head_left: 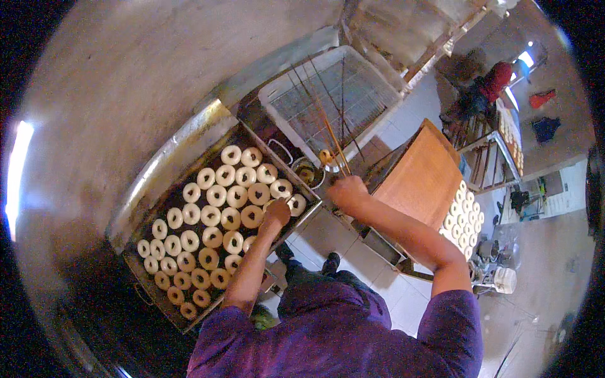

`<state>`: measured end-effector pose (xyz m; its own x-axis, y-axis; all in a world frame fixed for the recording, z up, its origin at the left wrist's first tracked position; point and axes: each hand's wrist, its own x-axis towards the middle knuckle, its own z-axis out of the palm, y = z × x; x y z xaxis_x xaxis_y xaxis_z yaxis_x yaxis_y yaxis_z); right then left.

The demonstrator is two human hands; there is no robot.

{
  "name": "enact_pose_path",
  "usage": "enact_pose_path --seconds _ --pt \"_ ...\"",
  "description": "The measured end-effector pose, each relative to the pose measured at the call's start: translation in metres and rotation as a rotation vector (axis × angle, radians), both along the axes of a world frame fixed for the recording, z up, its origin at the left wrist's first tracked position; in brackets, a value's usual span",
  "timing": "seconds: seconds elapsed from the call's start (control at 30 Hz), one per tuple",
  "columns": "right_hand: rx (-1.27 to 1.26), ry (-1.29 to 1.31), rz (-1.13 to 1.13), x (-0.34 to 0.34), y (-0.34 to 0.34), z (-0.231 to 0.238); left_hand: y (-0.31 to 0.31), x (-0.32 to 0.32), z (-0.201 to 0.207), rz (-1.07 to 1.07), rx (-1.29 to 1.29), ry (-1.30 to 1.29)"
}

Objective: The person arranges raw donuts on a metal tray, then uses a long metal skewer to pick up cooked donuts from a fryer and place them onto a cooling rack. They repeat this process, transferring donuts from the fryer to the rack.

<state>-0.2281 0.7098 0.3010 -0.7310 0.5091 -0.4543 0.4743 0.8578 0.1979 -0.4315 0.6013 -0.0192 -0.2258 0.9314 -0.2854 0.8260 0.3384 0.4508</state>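
A wide rectangular metal fryer (165, 211) at the left holds many pale dough rings in dark oil. Over its right side is my left hand (276, 214), fingers closed at a dough ring (269, 204) that they partly cover. My right hand (350, 194) is held out beyond the fryer's right corner, closed round long thin wooden sticks (334, 135) that point up and away. Beside the sticks shows a small browned round piece (326, 155); whether it touches them I cannot tell.
Behind the fryer stands a translucent plastic crate (287, 116) with a wire rack. A small pot (307, 171) sits by the fryer's corner. To the right, a brown board or cover (416, 179) lies beside more dough rings (463, 217). Another person (485, 88) is near a far rack.
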Motion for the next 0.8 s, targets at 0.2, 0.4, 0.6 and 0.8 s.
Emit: enact_pose_path --seconds 0.2,0.4,0.6,0.8 --pt "-0.048 0.072 -0.277 0.065 -0.016 0.048 0.013 -0.045 -0.010 -0.104 0.178 -0.231" --pt "0.016 0.245 -0.328 0.081 -0.046 0.002 0.008 -0.038 0.080 0.019 0.054 -0.180" --pt "-0.011 0.222 -0.355 0.085 -0.049 0.010 -0.031 -0.033 0.120 0.080 0.096 -0.268" --pt "-0.026 0.181 -0.364 0.090 -0.053 -0.030 -0.038 -0.029 0.136 0.182 0.117 -0.218"
